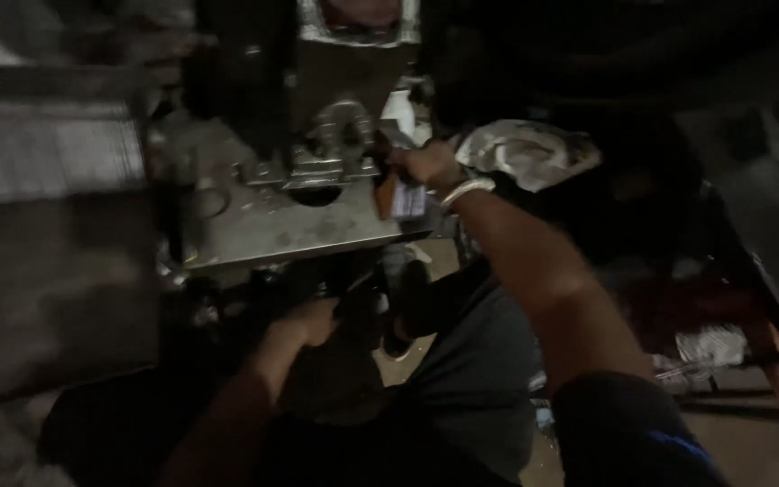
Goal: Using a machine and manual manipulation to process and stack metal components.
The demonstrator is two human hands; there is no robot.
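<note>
right hand (426,165) at right edge of press plate (272,225) | left hand (313,320) below plate

I'm getting a very dim, grainy frame. Weak light is falling from above onto the metal surface (299,225), which is glinting slightly. Corners are sinking into black. Everything is looking soft with motion blur, especially the right hand (430,165).

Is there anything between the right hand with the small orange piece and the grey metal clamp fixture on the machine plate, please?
Nothing visible does: the right hand holds the small orange piece right beside the grey metal clamp fixture, on the flat machine plate.
</note>
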